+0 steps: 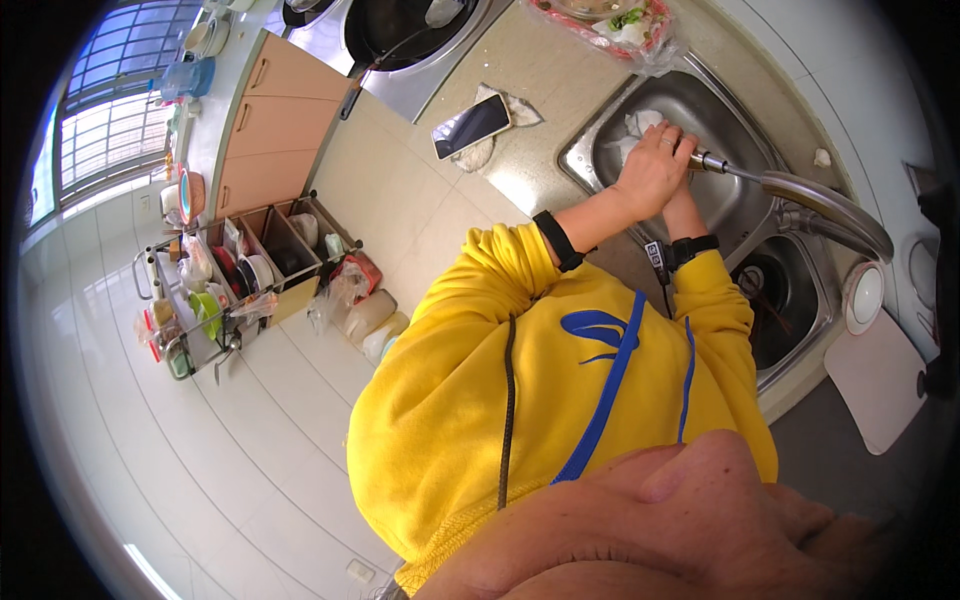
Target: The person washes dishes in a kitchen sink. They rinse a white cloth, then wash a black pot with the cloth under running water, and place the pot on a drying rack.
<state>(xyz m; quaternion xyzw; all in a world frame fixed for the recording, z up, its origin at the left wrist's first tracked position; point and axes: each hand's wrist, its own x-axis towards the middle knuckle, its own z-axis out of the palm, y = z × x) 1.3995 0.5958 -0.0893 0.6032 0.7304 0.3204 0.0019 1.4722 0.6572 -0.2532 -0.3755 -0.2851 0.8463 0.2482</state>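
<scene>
Over the larger basin of a stainless steel sink (731,112), my two hands meet. My left hand (651,169) lies on top, back up, with a ring on one finger. My right hand (679,206) is mostly hidden beneath it; only its wrist side shows. Close by the fingers is the metal outlet end (709,161) of the faucet (832,202); whether a hand touches it is unclear. A crumpled white cloth-like thing (643,121) shows in the basin just beyond my fingers, partly covered by them. What lies between my palms is out of sight.
A smartphone (471,126) lies on rags (517,109) left of the sink. Past it, a wok (401,34) sits on the stove. A red basket with food (637,30) stands beyond the sink. To the right are a smaller basin (806,300), a bowl (866,298) and a white board (877,379).
</scene>
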